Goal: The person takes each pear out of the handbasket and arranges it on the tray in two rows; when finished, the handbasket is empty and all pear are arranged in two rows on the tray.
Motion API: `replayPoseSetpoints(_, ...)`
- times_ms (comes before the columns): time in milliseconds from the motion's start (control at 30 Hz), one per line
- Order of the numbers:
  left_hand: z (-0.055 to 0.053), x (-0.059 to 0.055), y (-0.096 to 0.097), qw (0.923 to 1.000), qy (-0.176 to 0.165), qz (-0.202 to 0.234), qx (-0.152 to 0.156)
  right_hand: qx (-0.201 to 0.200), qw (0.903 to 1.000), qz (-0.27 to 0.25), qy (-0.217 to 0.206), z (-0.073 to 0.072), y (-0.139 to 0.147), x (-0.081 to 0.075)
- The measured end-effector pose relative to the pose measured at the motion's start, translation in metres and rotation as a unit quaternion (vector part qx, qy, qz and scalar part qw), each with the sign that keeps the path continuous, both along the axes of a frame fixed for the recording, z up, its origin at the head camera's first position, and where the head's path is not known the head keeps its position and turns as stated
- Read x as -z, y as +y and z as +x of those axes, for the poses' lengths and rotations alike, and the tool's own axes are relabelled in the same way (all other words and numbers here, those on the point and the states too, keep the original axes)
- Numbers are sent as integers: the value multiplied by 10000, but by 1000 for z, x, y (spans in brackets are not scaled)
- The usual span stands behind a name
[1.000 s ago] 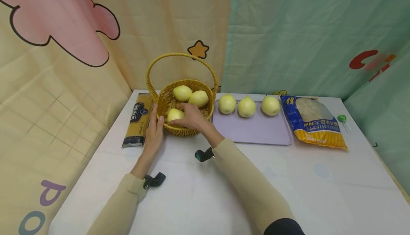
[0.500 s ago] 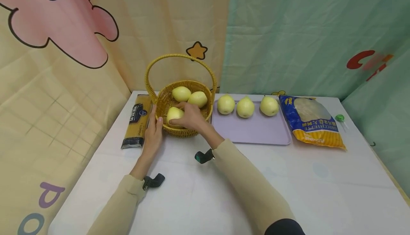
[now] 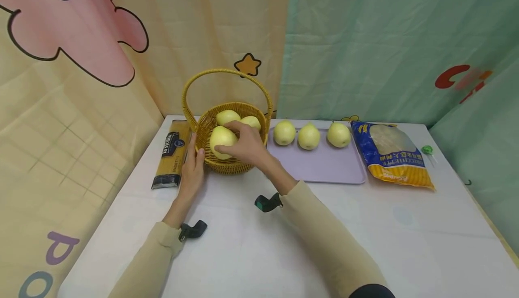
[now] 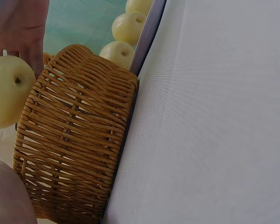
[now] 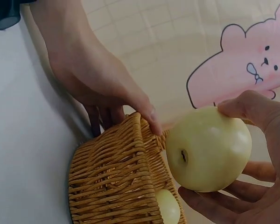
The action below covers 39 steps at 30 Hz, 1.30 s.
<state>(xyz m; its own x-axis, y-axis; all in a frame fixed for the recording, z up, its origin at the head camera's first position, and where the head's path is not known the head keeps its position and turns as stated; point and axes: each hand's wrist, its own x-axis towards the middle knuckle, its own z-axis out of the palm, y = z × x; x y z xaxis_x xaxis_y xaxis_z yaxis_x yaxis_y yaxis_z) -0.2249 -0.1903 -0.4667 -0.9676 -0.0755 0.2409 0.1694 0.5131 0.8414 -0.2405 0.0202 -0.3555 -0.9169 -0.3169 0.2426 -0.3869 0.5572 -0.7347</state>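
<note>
My right hand (image 3: pixel 248 144) holds a pale yellow-green pear (image 3: pixel 222 142) over the front of the woven basket (image 3: pixel 230 167). In the right wrist view its thumb and fingers curve round the pear (image 5: pixel 209 149), stalk hollow showing. At the basket's left side, my left hand (image 3: pixel 192 171) grips the wall, thumb at the rim and fingers along the outside. Two more pears lie inside the basket, one at the back (image 3: pixel 228 117) and one partly behind my right hand (image 3: pixel 251 122). The left wrist view shows the basket's side (image 4: pixel 74 140) close up.
Right of the basket, a lilac tray (image 3: pixel 320 167) bears three pears (image 3: pixel 309 136) along its back. Beyond it lie a blue and yellow pasta bag (image 3: pixel 395 156) and a green lollipop (image 3: pixel 427 149). A spaghetti packet (image 3: pixel 172 156) lies left of the basket. Curtains hang behind the table.
My right hand has lifted the pear from the front of the basket's inside and tilted it, covering more of the pear behind. The left hand stays at the basket's side.
</note>
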Motion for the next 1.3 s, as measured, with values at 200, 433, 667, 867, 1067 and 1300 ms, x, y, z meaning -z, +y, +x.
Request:
replayPoseSetpoints(200,-1,1,1,10000,4,16,28,-19,9993,-349,131,18,15,-10)
replayPoseSetpoints(433,-1,1,3,9999,23,76,78,31,9970,-754,199,37,42,-13)
replayPoseSetpoints(667,-2,2,2,9999,33,102,78,7,9947,-1021,142,50,67,-10)
replayPoseSetpoints(867,-1,1,1,9999,50,129,97,305,9937,-1075,129,56,89,0)
replayPoseSetpoints(1067,0,-1,-1,9996,107,218,141,619,9941,-887,77,56,98,10)
replayPoseSetpoints(1300,-4,3,-1,9987,332,286,271,1019,9919,-736,-198,55,112,12)
